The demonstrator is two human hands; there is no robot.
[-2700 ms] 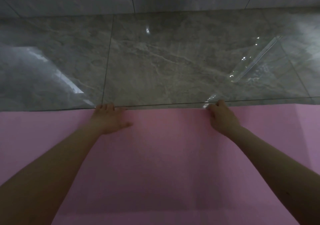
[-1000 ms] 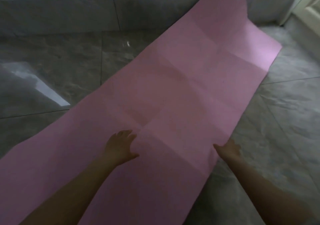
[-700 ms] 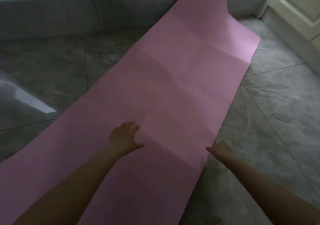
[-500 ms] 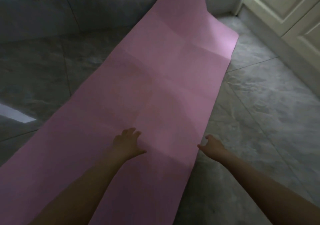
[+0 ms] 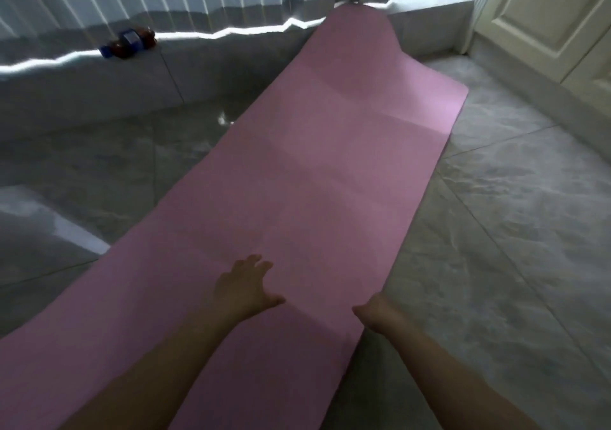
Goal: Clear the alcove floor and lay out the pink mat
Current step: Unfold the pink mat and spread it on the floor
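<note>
Left hand (image 5: 243, 289) flat with fingers spread on the pink mat (image 5: 317, 178), right hand (image 5: 377, 314) beside it pinching the mat's edge, grey floor (image 5: 496, 231) beyond

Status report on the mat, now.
Left hand flat on pink mat. Right hand gripping its near edge. Mat spread on floor, far end curling up the ledge. Bottle on ledge, clear of mat.

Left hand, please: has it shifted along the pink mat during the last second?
No. The left hand still rests flat on the pink mat, fingertips at the same crease crossing.
</note>
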